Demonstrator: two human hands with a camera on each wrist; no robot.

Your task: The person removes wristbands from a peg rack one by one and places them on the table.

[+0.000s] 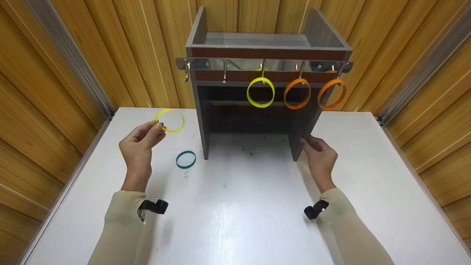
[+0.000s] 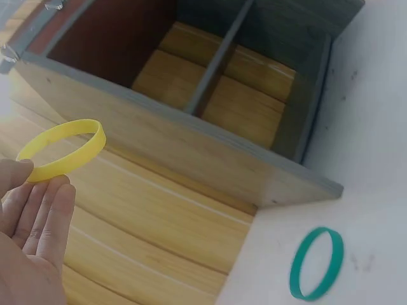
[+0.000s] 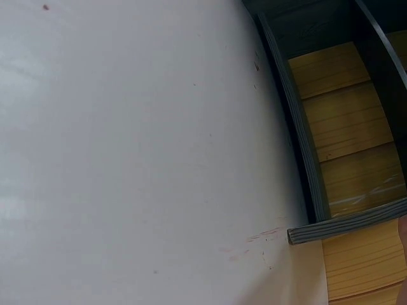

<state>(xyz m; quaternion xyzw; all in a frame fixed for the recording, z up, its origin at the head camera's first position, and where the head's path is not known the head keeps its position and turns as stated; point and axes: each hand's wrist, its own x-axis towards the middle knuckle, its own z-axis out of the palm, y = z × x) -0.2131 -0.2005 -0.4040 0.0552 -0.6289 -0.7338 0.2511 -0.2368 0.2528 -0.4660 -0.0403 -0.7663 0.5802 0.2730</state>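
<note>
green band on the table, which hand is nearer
Left: the left hand is left of the green band; the right hand is farther off, at the shelf's right panel.

Left hand [image 1: 138, 149] pinching, right hand [image 1: 321, 157] gripping

White table [image 1: 254, 217] between wood-panelled walls [image 1: 44, 95]

Left fingers [image 2: 51, 222] hide part (a small stretch) of the yellow band [image 2: 73, 162].
</note>
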